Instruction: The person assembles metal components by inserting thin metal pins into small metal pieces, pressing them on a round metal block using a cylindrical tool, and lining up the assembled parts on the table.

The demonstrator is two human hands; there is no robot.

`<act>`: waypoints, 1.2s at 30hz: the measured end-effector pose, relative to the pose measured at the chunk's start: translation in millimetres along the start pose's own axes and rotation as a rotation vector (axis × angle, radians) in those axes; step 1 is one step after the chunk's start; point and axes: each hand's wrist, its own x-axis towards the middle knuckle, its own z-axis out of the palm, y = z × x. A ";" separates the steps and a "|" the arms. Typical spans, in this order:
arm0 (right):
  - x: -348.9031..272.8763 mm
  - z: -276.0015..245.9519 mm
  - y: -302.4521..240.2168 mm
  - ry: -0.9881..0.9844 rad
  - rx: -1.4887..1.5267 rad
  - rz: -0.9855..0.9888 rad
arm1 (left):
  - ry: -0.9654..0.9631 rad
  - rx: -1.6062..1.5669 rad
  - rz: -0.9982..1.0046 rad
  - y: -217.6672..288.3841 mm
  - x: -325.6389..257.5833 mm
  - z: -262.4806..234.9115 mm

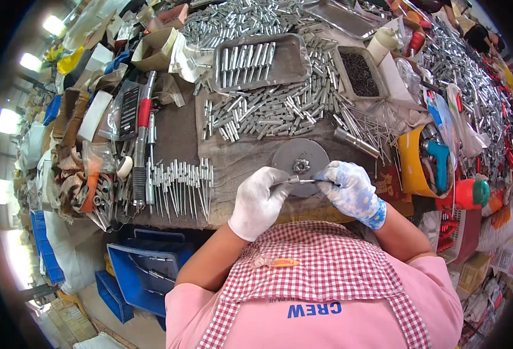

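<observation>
My left hand (257,202), in a white knit glove, pinches one end of a small silver metal rod (298,181). The thinner end of the rod meets the fingertips of my right hand (352,192), which wears a white-and-blue patterned glove and is also closed. Whatever else lies between the right fingertips is too small to make out. Just beyond both hands, a round grey disc (284,152) rests on the bench with a little cluster of shiny metal pieces (301,166) at its centre.
Many short metal cylinders (268,116) cover the bench behind the disc. A metal tray (294,72) holds a row of rods. Rods with thin shafts (182,183) lie along the left front edge. A dark-filled bin (358,75) and a yellow container (413,166) stand right; blue crates (122,273) sit below left.
</observation>
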 end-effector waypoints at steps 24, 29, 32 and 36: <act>1.0 -15.2 -6.1 -0.153 0.003 0.068 | 0.062 -0.303 0.101 -12.3 -14.6 9.9; 1.9 -8.7 -7.5 -0.128 0.019 0.035 | 0.000 -0.241 0.042 -8.6 -10.0 7.0; 0.2 -6.0 -6.1 -0.142 -0.073 0.001 | 0.009 -0.138 -0.003 -3.1 -8.8 9.2; -1.7 0.2 -0.4 -0.146 -0.182 -0.001 | -0.001 0.109 0.189 -8.4 -4.4 16.0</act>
